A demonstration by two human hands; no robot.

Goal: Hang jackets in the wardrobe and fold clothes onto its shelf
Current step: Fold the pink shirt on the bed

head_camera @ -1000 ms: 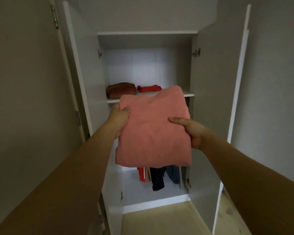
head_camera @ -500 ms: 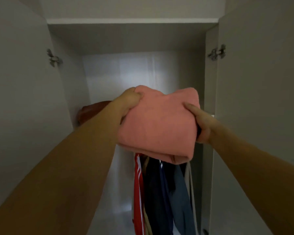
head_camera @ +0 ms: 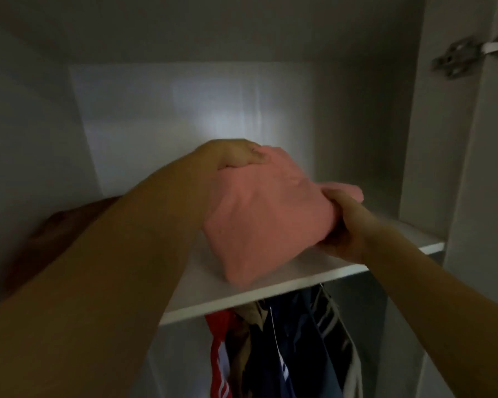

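A folded pink garment (head_camera: 265, 214) lies on the white wardrobe shelf (head_camera: 270, 294), its near corner close to the front edge. My left hand (head_camera: 236, 155) grips its far left edge, thumb on top. Its right side is held by my right hand (head_camera: 342, 225), whose fingers curl under the cloth. A folded brown garment (head_camera: 69, 225) sits on the shelf at the left, partly hidden behind my left forearm.
Under the shelf hang several jackets (head_camera: 285, 354) in red, tan, navy and blue. The wardrobe's right wall carries a metal door hinge (head_camera: 460, 57). The white back panel (head_camera: 184, 110) stands behind the garment, with bare shelf to its right.
I have stepped close to the wardrobe. Both hands carried the pink garment forward and lowered it onto the shelf, where it now rests.
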